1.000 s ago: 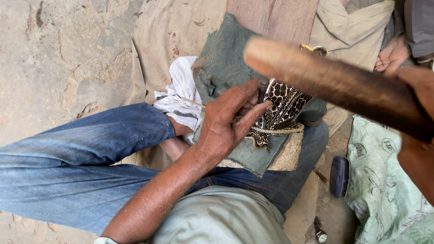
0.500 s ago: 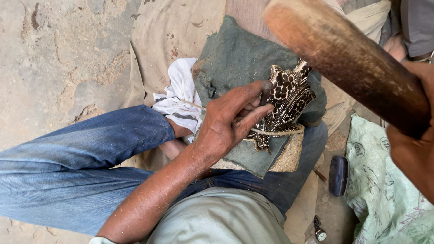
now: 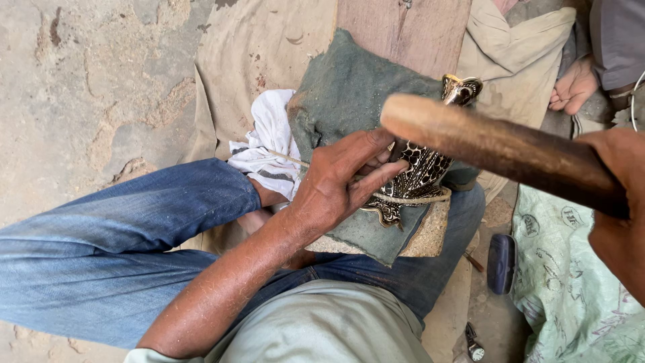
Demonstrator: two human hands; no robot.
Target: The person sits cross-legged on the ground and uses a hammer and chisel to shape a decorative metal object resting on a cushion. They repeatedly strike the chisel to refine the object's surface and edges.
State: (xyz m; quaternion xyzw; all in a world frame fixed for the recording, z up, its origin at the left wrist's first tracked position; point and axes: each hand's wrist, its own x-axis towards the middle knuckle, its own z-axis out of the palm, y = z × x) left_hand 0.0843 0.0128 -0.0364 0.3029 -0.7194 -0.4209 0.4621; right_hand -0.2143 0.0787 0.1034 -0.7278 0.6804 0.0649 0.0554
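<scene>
Two hands work over the lap: the right hand (image 3: pixel 615 215) is clamped on a thick brown wooden mallet (image 3: pixel 500 149) raised above the piece, while the left hand (image 3: pixel 339 185), fingers (image 3: pixel 376 180) pressed together, pins a patterned dark-and-cream embossed metal piece (image 3: pixel 420 178) to a grey-green cloth pad (image 3: pixel 353 94) across the blue-jeaned knees. A glancing blow could strike those fingers or skid the piece off the soft pad. Rough sandy concrete floor (image 3: pixel 80 87) spreads left under tan sacking (image 3: pixel 248 47); another person's hand (image 3: pixel 572 87) rests far right.
</scene>
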